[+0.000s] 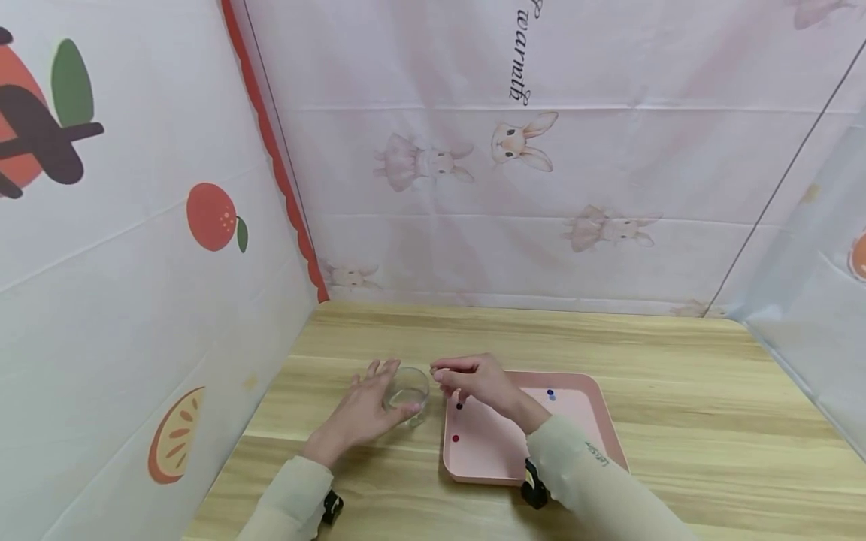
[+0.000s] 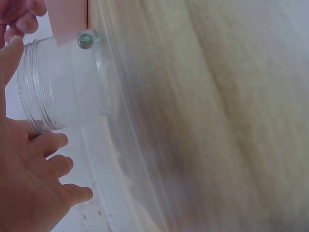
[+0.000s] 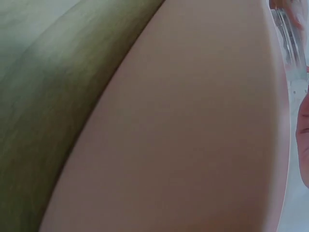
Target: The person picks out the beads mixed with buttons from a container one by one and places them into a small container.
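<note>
My left hand (image 1: 365,406) holds a clear glass jar (image 2: 72,87) by its rim, thumb on one side and fingers on the other. The jar stands upright on the table, left of the pink tray (image 1: 487,479). Low down at the jar's wall shows a greenish marble (image 2: 85,39). Over the tray's far left corner, my right hand (image 1: 483,383) pinches a small brownish marble (image 1: 433,370) between thumb and forefinger, close to the jar's rim. In the tray lie a red marble (image 1: 455,438), a blue marble (image 1: 550,392) and a dark marble (image 1: 459,406).
The wood-grain table (image 1: 710,421) extends to the right of the tray and behind it. Printed cloth walls (image 1: 433,248) enclose the table at the back and on both sides. The tray's raised rim stands between its marbles and the jar.
</note>
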### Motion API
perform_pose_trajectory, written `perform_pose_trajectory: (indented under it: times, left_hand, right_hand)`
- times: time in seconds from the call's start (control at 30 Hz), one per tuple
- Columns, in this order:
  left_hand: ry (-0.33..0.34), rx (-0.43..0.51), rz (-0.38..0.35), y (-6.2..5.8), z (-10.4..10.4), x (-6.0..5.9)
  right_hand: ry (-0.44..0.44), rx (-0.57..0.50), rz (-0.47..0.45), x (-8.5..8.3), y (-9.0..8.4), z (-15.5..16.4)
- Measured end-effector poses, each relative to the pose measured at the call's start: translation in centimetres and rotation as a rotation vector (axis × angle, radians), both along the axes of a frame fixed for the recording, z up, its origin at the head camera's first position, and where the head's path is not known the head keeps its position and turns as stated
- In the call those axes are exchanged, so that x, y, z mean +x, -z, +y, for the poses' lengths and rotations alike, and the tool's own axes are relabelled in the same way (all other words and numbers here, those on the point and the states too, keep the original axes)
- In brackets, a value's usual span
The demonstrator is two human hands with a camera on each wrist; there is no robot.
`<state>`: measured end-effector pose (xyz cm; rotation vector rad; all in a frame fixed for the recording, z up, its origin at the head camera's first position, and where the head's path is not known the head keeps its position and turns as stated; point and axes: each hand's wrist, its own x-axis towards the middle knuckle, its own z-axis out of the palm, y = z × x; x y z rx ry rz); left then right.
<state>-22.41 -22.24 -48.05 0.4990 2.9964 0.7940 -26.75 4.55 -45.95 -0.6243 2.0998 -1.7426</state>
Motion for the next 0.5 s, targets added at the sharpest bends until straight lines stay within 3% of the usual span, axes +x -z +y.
perform_pose_trajectory:
  times: [0.23, 0.5]
  left_hand:
    - [-0.006, 0.003, -0.016, -0.1, 0.1, 0.0]
    - [-0.007, -0.003, -0.006, -0.1, 0.1, 0.0]
  right_hand:
    - [0.004, 0.042, 0.061, 0.1, 0.0, -0.8]
    - [-0.012, 0.090, 0.070, 0.0, 0.1, -1.8]
